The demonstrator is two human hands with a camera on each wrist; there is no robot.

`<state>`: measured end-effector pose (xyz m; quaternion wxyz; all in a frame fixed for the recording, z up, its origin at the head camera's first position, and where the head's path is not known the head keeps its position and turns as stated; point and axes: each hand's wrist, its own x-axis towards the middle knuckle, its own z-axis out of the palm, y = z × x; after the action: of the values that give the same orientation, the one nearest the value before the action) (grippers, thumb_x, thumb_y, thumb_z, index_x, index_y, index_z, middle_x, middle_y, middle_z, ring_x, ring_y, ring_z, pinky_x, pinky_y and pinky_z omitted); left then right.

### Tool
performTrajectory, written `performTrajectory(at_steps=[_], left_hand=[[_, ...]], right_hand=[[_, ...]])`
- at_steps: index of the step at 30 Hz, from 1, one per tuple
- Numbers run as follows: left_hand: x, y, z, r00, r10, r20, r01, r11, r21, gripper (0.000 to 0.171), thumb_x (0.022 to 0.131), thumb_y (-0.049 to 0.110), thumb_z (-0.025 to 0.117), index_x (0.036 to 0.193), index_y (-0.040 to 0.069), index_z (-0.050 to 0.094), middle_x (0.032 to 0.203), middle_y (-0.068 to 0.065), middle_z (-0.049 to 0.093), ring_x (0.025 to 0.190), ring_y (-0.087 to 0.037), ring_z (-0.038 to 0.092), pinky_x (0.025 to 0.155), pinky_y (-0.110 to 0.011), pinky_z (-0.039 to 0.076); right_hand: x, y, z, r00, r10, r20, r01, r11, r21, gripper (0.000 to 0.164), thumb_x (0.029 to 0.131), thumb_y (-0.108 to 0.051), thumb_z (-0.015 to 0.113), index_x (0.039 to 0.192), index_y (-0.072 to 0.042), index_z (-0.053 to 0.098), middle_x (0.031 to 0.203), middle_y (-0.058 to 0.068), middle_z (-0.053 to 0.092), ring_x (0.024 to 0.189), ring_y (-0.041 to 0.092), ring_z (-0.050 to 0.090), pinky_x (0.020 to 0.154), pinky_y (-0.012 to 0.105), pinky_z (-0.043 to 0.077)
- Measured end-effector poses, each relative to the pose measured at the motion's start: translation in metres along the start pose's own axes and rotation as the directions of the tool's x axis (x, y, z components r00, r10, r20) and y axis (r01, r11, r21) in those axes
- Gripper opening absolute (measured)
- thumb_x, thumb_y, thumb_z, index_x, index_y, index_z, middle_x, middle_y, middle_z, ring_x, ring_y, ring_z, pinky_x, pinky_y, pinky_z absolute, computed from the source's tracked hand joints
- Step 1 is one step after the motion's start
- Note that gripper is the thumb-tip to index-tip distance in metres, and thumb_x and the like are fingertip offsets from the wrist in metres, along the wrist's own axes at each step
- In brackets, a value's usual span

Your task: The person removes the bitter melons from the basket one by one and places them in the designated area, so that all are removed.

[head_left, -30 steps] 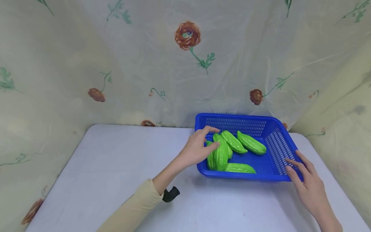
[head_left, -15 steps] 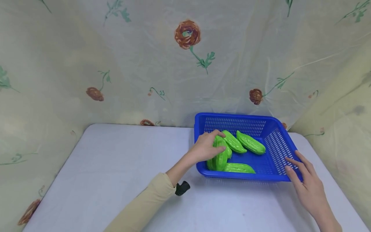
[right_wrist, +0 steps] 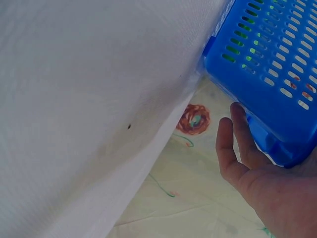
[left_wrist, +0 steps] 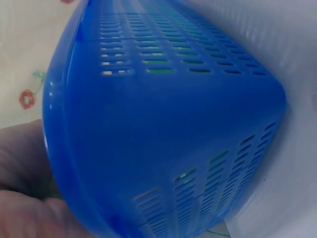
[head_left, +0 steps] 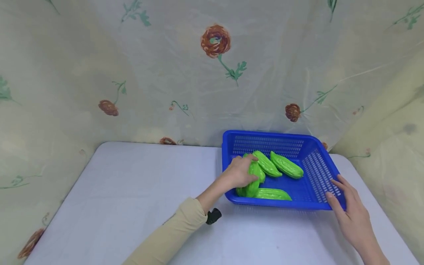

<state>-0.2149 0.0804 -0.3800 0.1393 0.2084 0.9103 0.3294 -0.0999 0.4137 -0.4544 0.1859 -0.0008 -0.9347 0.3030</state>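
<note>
In the head view, a blue plastic basket [head_left: 308,193] holds several bright green, ridged bitter melons, such as the one at the back right [head_left: 286,165]. My left hand [head_left: 239,172] reaches over the basket's left side, its thumb and fingers curled round the bitter melon [head_left: 252,188] at the left of the pile; its far fingers are hidden. At the near right corner, my right hand [head_left: 354,217] holds the rim, thumb at the front and fingers over the right side. In the right wrist view, two fingers [right_wrist: 227,148] show beside the basket's outer wall.
The basket stands at the back right of a white-covered table [head_left: 132,191]. Behind it hangs a flower-printed curtain [head_left: 165,73], close to the basket's far rim. A black strap piece [head_left: 214,216] hangs at the left wrist below the sleeve.
My left hand has moved right and down into the basket, closing round the leftmost bitter melon. My right hand stays at the corner with slight finger shifts.
</note>
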Motion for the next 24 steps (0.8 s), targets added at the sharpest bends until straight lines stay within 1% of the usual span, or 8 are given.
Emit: performTrajectory(at_steps=[6, 9, 12, 15, 16, 18, 21, 24], left_hand=[[-0.002, 0.0, -0.001, 1.0, -0.003, -0.029, 0.002, 0.999, -0.032, 0.062, 0.102, 0.022, 0.076, 0.159, 0.014, 0.052, 0.156, -0.016, 0.06, 0.148, -0.032, 0.053, 0.111, -0.046, 0.057], [-0.005, -0.003, -0.003, 0.998, 0.022, -0.051, -0.026, 0.998, -0.061, 0.062, 0.102, 0.022, 0.076, 0.159, 0.014, 0.053, 0.155, -0.014, 0.061, 0.145, -0.032, 0.056, 0.111, -0.046, 0.057], [-0.011, -0.007, -0.007, 0.995, 0.057, -0.083, -0.067, 0.991, -0.118, 0.062, 0.101, 0.023, 0.077, 0.158, 0.014, 0.054, 0.151, -0.013, 0.064, 0.134, -0.03, 0.063, 0.099, -0.036, 0.06], [-0.02, -0.012, -0.013, 0.991, 0.086, -0.106, -0.109, 0.968, -0.227, 0.063, 0.1, 0.022, 0.077, 0.158, 0.016, 0.054, 0.155, -0.011, 0.062, 0.126, -0.029, 0.069, 0.085, -0.025, 0.06], [-0.023, -0.014, -0.015, 0.99, 0.087, -0.109, -0.115, 0.953, -0.279, 0.063, 0.1, 0.022, 0.078, 0.159, 0.017, 0.054, 0.157, -0.009, 0.06, 0.125, -0.03, 0.071, 0.082, -0.023, 0.061], [-0.029, -0.017, -0.018, 0.99, 0.083, -0.112, -0.12, 0.914, -0.387, 0.064, 0.1, 0.02, 0.078, 0.159, 0.019, 0.053, 0.163, -0.006, 0.056, 0.129, -0.032, 0.071, 0.082, -0.025, 0.064], [-0.037, -0.022, -0.024, 0.991, 0.071, -0.11, -0.12, 0.828, -0.548, 0.065, 0.099, 0.016, 0.079, 0.158, 0.022, 0.053, 0.164, -0.005, 0.053, 0.132, -0.035, 0.069, 0.087, -0.034, 0.067], [-0.045, -0.03, -0.031, 0.993, 0.06, -0.103, -0.113, 0.748, -0.654, 0.064, 0.1, 0.014, 0.078, 0.158, 0.024, 0.053, 0.164, -0.009, 0.051, 0.134, -0.035, 0.067, 0.089, -0.038, 0.068]], right_hand=[[-0.001, -0.001, 0.0, 0.999, 0.027, 0.022, -0.026, 0.999, -0.032, 0.05, 0.115, -0.029, 0.049, 0.156, -0.002, 0.049, 0.178, 0.02, 0.025, 0.158, 0.063, 0.024, 0.118, 0.087, 0.019], [-0.001, -0.001, 0.001, 0.999, 0.03, 0.026, -0.029, 0.999, -0.03, 0.049, 0.115, -0.03, 0.049, 0.155, -0.002, 0.051, 0.178, 0.02, 0.026, 0.157, 0.063, 0.024, 0.117, 0.088, 0.02], [-0.001, -0.001, 0.002, 0.999, 0.032, 0.031, -0.031, 0.999, -0.029, 0.048, 0.116, -0.029, 0.048, 0.155, -0.002, 0.051, 0.179, 0.02, 0.025, 0.158, 0.063, 0.024, 0.117, 0.088, 0.02], [-0.002, 0.0, 0.003, 0.999, 0.03, 0.028, -0.029, 0.999, -0.026, 0.047, 0.116, -0.029, 0.048, 0.155, -0.003, 0.052, 0.179, 0.018, 0.025, 0.158, 0.063, 0.024, 0.117, 0.088, 0.02], [-0.002, 0.0, 0.003, 0.999, 0.026, 0.024, -0.026, 0.999, -0.025, 0.047, 0.116, -0.029, 0.048, 0.155, -0.003, 0.052, 0.179, 0.018, 0.026, 0.158, 0.062, 0.024, 0.117, 0.088, 0.02], [-0.002, 0.001, 0.003, 1.0, 0.011, 0.007, -0.011, 1.0, -0.016, 0.047, 0.115, -0.027, 0.049, 0.155, -0.004, 0.052, 0.178, 0.018, 0.028, 0.159, 0.06, 0.024, 0.118, 0.087, 0.019], [-0.003, 0.002, 0.004, 1.0, -0.005, -0.013, 0.005, 1.0, -0.008, 0.049, 0.114, -0.026, 0.051, 0.159, -0.004, 0.048, 0.177, 0.019, 0.03, 0.162, 0.056, 0.023, 0.123, 0.083, 0.018], [-0.002, 0.001, 0.006, 1.0, -0.008, -0.019, 0.008, 1.0, -0.003, 0.053, 0.114, -0.026, 0.051, 0.163, -0.005, 0.042, 0.177, 0.02, 0.03, 0.163, 0.054, 0.022, 0.125, 0.081, 0.017]])
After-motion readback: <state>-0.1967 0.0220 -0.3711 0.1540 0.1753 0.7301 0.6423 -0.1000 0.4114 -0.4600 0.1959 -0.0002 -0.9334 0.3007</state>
